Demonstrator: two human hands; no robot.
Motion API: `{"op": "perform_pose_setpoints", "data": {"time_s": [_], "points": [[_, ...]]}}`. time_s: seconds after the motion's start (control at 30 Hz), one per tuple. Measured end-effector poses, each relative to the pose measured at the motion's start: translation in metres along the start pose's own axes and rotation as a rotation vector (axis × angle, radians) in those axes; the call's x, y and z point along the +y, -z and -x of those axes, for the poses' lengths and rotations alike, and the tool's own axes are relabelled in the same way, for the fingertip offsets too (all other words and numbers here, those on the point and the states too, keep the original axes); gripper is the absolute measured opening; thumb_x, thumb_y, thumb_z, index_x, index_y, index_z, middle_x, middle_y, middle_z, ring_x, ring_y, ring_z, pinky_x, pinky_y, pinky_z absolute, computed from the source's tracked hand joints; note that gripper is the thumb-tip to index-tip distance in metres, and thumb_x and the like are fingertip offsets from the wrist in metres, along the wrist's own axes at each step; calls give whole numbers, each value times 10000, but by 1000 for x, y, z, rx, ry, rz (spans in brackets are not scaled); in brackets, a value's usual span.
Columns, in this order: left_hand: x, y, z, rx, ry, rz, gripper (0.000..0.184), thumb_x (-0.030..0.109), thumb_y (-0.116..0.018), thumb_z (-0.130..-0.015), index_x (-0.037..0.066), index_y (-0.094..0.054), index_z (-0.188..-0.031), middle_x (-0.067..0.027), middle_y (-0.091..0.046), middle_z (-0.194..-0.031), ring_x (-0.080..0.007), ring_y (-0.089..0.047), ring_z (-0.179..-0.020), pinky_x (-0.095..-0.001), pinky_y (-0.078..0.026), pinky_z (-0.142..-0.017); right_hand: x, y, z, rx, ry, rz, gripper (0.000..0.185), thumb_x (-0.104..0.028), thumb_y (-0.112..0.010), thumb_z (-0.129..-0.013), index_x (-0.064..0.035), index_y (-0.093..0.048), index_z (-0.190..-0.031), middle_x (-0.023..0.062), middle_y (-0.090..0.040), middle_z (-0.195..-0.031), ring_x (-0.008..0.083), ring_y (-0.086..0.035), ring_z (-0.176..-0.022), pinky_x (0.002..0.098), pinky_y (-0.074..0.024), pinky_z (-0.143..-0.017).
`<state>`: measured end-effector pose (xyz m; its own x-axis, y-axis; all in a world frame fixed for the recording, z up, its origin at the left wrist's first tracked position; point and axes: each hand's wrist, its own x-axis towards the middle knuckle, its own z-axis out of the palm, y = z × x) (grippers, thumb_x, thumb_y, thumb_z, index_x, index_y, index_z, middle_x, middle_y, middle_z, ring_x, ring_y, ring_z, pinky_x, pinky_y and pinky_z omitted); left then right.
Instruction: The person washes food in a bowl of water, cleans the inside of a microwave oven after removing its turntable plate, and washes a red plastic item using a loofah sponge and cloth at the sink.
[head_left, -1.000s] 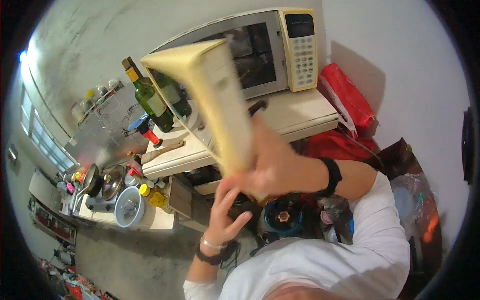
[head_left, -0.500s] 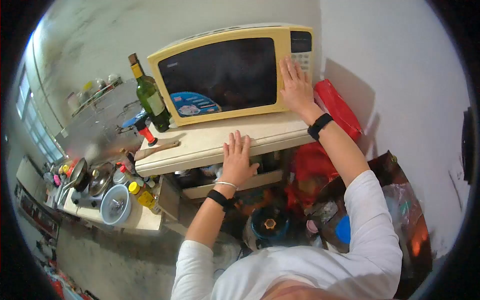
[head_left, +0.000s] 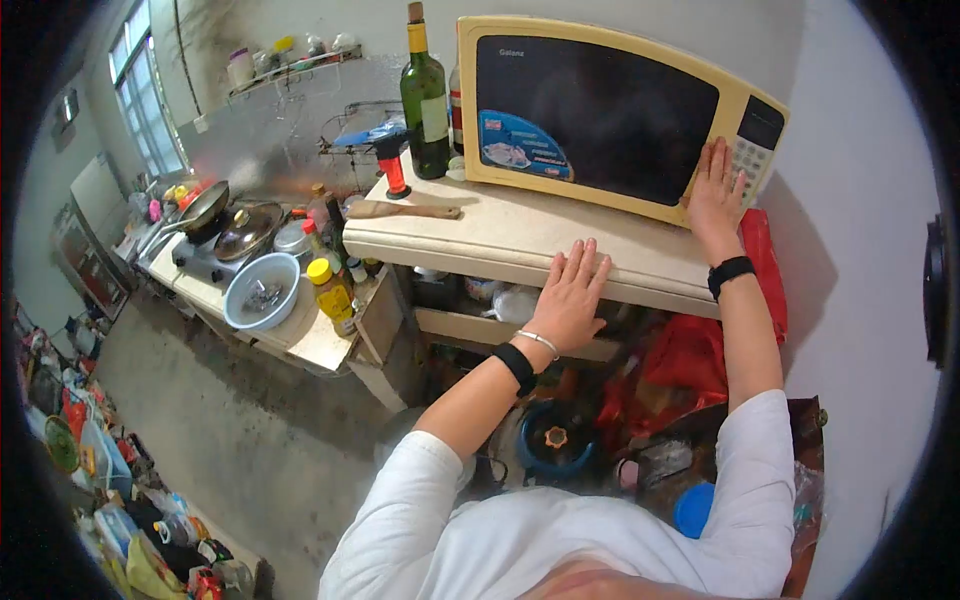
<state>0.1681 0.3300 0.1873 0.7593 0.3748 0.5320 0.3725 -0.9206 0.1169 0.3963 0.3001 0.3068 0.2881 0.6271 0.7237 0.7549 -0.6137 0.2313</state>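
A cream-yellow microwave (head_left: pixel 600 105) with a dark door stands on a pale wooden cabinet top (head_left: pixel 560 225). My right hand (head_left: pixel 717 195) lies with fingers stretched out against the microwave's front, between the door and the keypad; it holds nothing. Over the front edge of the cabinet top, my left hand (head_left: pixel 572 300) is spread palm down, fingers extended and nothing in it. A corked green wine bottle (head_left: pixel 428 110) stands left of the microwave. Near it are a red-and-black blowtorch head (head_left: pixel 394 170) and a wooden spatula (head_left: pixel 405 211).
On a lower counter to the left are a blue basin (head_left: pixel 262 290), a yellow-capped jar (head_left: pixel 332 297), a lidded pan (head_left: pixel 248 232) and a stove. A gas cylinder (head_left: pixel 556 440) stands below the cabinet. Red bags (head_left: pixel 690 360) hang at right. Clutter lines the floor at far left.
The head view has turned left, so the microwave and cabinet appear further right and tilted. Both hands keep nearly the same places, fingers still spread.
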Motion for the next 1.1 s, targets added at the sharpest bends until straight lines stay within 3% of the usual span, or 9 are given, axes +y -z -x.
{"op": "perform_pose_setpoints", "data": {"time_s": [0.2,0.27,0.33,0.43,0.47,0.6,0.67,0.87,1.1], "points": [[2,3,2,-21,7,-34,878,338,-687,-671,43,-207,-1345,-225,-164,-1395,-369,-141,-1303,-480,-142,-1049,8,-27,-15,258,35,260,804,-205,-664,-713,20,-209,-1337,173,-173,-1412,282,-188,-1308,484,-206,-1023],[-1,0,-3,-41,9,-47,872,329,-691,-670,43,-212,-1341,-225,-182,-1388,-371,-156,-1298,-485,-154,-1046,-4,7,-8,8,-8,-43,815,-227,-692,-687,25,-247,-1320,193,-211,-1391,304,-195,-1301,490,-198,-1025],[-2,3,-5,-44,-19,0,848,266,-718,-649,43,-247,-1317,-221,-205,-1380,-365,-184,-1290,-496,-177,-1038,-7,-2,-3,145,83,-230,830,-281,-706,-670,29,-262,-1299,213,-248,-1354,353,-243,-1259,489,-226,-1005],[5,1,-7,-40,-46,-52,847,216,-741,-616,50,-275,-1303,-204,-245,-1366,-349,-207,-1284,-490,-180,-1038,-37,-8,15,171,83,-511,198,-95,-509,-747,23,-521,-905,206,-487,-983,368,-448,-927,453,-360,-815],[6,1,-6,-5,-63,-49,846,208,-745,-607,58,-284,-1300,-204,-265,-1356,-355,-229,-1272,-490,-199,-1026,-52,-10,41,218,116,-590,246,-122,-537,-714,24,-531,-911,209,-485,-997,364,-454,-941,443,-362,-829],[-8,-19,-6,6,-143,-262,748,309,-615,-726,57,-266,-1338,-179,-250,-1385,-345,-183,-1300,-504,-191,-1022,-96,36,123,-285,176,-815,525,-253,-521,-758,31,-435,-1192,216,-397,-1264,337,-332,-1220,581,-206,-959],[-23,-37,-6,37,-150,-310,732,324,-569,-758,82,-230,-1360,-149,-184,-1418,-321,-137,-1318,-503,-145,-1034,-114,10,158,-86,45,-842,559,-269,-485,-809,26,-352,-1266,187,-321,-1341,317,-263,-1269,529,-207,-1001],[-10,-29,-2,91,-162,-204,773,358,-610,-738,115,-231,-1366,-138,-191,-1416,-314,-150,-1312,-524,-131,-1030,-116,19,253,-163,-241,-887,596,-229,-575,-769,36,-357,-1256,184,-311,-1342,310,-227,-1286,514,-206,-1016],[-16,-38,-4,223,-199,-188,787,389,-631,-729,140,-239,-1365,-136,-238,-1399,-341,-208,-1286,-543,-166,-1016,-109,30,332,-601,-397,-930,553,-209,-602,-748,13,-415,-1218,173,-306,-1351,312,-211,-1293,525,-203,-1017]]}}
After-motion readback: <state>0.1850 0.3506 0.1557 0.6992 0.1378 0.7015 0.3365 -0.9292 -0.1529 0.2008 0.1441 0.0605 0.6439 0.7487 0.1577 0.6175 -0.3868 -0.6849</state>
